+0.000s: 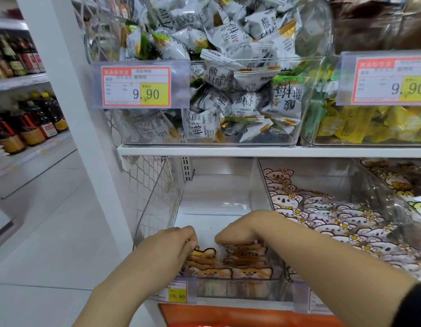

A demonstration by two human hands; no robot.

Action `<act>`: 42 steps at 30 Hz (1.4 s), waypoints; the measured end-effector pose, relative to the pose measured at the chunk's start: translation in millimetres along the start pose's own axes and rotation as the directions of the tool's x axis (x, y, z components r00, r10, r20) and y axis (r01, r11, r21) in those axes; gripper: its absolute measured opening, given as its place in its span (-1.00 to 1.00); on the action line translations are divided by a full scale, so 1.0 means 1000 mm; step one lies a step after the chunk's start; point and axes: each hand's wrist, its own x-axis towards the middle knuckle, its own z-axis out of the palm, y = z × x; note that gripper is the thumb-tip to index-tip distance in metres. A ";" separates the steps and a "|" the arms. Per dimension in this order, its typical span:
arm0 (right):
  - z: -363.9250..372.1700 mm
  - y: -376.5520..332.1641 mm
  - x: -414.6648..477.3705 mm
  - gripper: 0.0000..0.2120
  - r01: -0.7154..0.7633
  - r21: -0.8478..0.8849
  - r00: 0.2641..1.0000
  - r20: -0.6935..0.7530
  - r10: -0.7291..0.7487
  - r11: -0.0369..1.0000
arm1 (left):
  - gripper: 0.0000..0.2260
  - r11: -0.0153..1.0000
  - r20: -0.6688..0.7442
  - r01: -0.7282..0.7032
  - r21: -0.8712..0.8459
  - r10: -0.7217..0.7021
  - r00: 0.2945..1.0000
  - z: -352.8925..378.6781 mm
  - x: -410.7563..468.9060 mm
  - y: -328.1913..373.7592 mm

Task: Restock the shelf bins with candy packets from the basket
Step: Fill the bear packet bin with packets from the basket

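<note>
A clear shelf bin (214,204) on the lower shelf is mostly bare, with brown bear-face candy packets (230,271) lined up at its front. My left hand (167,249) curls its fingers onto the packets on the left side. My right hand (242,228) curls down over the packets on the right side, fingertips hidden among them. The orange basket (228,315) shows its rim at the bottom edge, below the shelf.
The bin to the right (346,223) holds rows of pink bear packets. Upper-shelf bins hold white plum candies (228,90) and yellow candies (374,123), with 9.90 price tags. A 16.80 tag (177,295) sits on the lower bin's front. Bottles (27,123) line shelves at left.
</note>
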 end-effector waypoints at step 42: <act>0.051 0.050 -0.115 -0.78 0.354 -0.483 0.390 -0.702 -0.596 0.801 | -0.72 0.975 -0.450 -0.221 -0.004 0.196 0.871 -0.005 -0.017 0.069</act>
